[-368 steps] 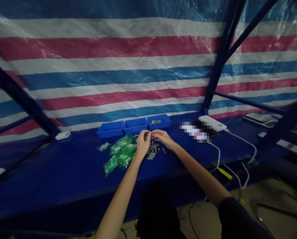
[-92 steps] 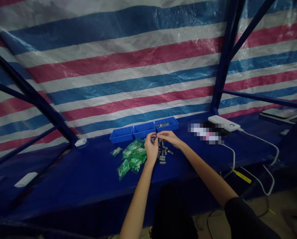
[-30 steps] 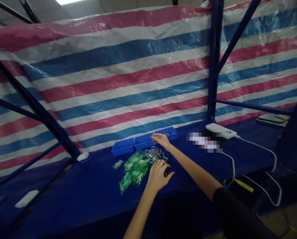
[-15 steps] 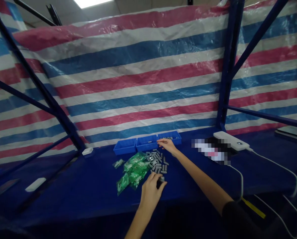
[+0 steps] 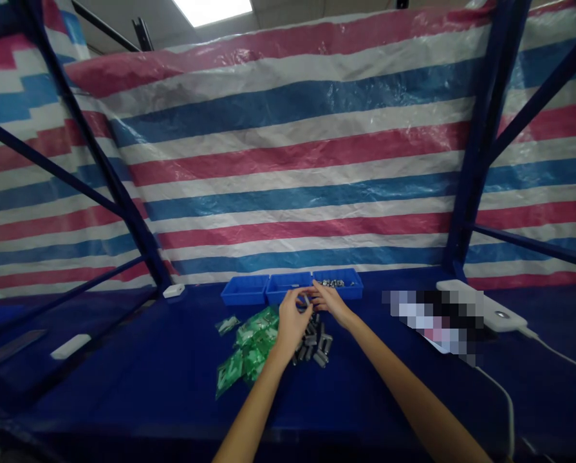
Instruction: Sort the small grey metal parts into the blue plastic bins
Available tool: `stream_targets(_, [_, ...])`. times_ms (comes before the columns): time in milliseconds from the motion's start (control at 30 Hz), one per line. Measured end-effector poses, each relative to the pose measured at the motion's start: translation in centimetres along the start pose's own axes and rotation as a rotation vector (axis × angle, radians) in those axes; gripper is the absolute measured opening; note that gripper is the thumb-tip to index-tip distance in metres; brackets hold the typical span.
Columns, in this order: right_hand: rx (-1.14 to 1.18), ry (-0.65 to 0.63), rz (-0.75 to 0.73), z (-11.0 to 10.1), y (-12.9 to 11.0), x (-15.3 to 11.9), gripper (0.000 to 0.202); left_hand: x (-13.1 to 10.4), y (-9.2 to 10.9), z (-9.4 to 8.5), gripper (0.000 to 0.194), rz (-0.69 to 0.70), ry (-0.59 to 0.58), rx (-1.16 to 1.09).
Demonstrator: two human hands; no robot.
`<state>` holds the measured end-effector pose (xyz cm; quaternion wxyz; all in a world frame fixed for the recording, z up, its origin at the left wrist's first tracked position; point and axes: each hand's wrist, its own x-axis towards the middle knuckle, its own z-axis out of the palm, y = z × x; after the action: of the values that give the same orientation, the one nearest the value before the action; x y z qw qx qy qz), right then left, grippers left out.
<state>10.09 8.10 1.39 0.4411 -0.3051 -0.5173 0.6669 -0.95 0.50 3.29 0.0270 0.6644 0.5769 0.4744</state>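
My left hand [image 5: 292,319] pinches a small grey metal cylinder [image 5: 307,300] between thumb and fingers, just in front of the blue bins. Close against it, my right hand [image 5: 333,305] has its fingertips drawn together at the cylinder's far end. Whatever those right fingertips hold is too small to make out. Below both hands lies a loose pile of grey metal cylinders [image 5: 320,350], partly covered by the left hand. Green-printed plastic packets [image 5: 256,341] are heaped to the left of the pile, and one smaller packet [image 5: 228,325] lies apart.
Three blue bins stand in a row behind the hands: a left bin [image 5: 245,297], a middle bin [image 5: 274,296] and a right bin [image 5: 356,292] holding small metal parts. A white power bank [image 5: 481,305] with a cable and a blurred phone [image 5: 427,321] lie right.
My right hand has come back from the bins to meet my left hand. The left hand has risen forward from the pile's near edge, with the cylinder in it. The view has shifted slightly.
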Motion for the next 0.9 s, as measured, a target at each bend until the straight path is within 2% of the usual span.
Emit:
stream_targets(100, [0.070,0.066,-0.038,0.2,0.0,0.3,0.039,2.9,-1.1,1.2,0.041,0.016,-0.030,-0.102])
stream_targets(233, [0.066,0.160,-0.082,-0.3,0.4,0.8,0.036,4.4,-2.1,2.2,0.045,-0.020,-0.085,-0.206])
stream_targets(367, [0.013,0.161,-0.070,-0.3,0.5,0.7,0.038,4.3,-2.5,2.3,0.049,-0.037,-0.073,-0.210])
stream_targets(533, [-0.065,0.187,-0.125,-0.1,0.7,0.6,0.041,3.9,-1.9,1.6,0.045,-0.006,-0.043,-0.254])
stream_targets(700, [0.026,0.157,-0.025,-0.4,1.6,1.2,0.039,4.1,-1.8,1.1,0.039,-0.115,0.031,-0.476])
stream_targets(800, [0.055,0.089,0.026,-0.3,2.1,1.3,0.039,4.1,-2.4,1.6,0.035,-0.203,0.075,-0.574])
stream_targets(900, [0.026,0.098,0.003,-0.1,2.4,1.2,0.041,3.8,-2.7,2.4,0.029,-0.261,0.121,-0.550])
